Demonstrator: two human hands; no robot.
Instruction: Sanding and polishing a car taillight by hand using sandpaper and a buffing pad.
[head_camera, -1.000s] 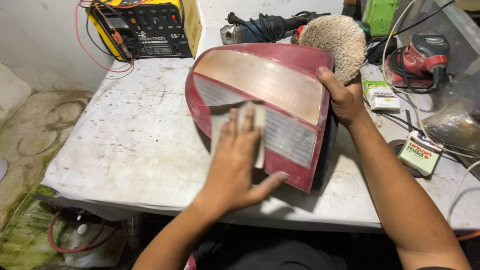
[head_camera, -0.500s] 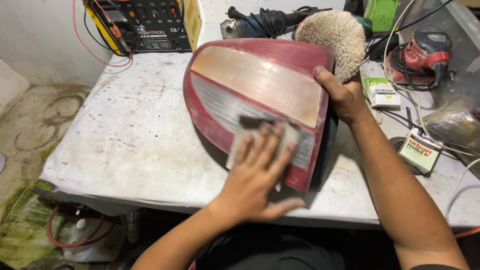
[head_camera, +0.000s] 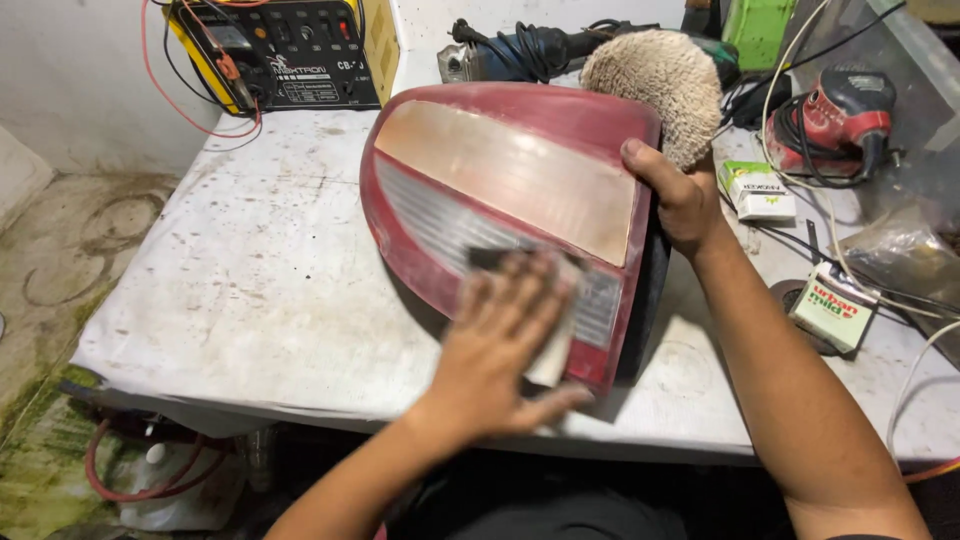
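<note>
A red car tail light (head_camera: 500, 170) with a pale amber band and a clear ribbed section rests tilted on the stained white table (head_camera: 240, 290). My left hand (head_camera: 505, 345) lies flat on its lower face, pressing a sheet of grey sandpaper (head_camera: 560, 340) against the clear section; the hand is blurred. The light's upper right edge is gripped by my right hand (head_camera: 675, 195), thumb on the front face.
A black and yellow battery charger (head_camera: 280, 50) with red cables stands at the back left. Behind the light lie a polisher with a woolly pad (head_camera: 655, 85) and a red power tool (head_camera: 835, 120). Small boxes (head_camera: 755, 190) and cables sit at the right.
My left hand with the sandpaper has slid right and slightly down across the lens. The right hand keeps its grip on the edge.
</note>
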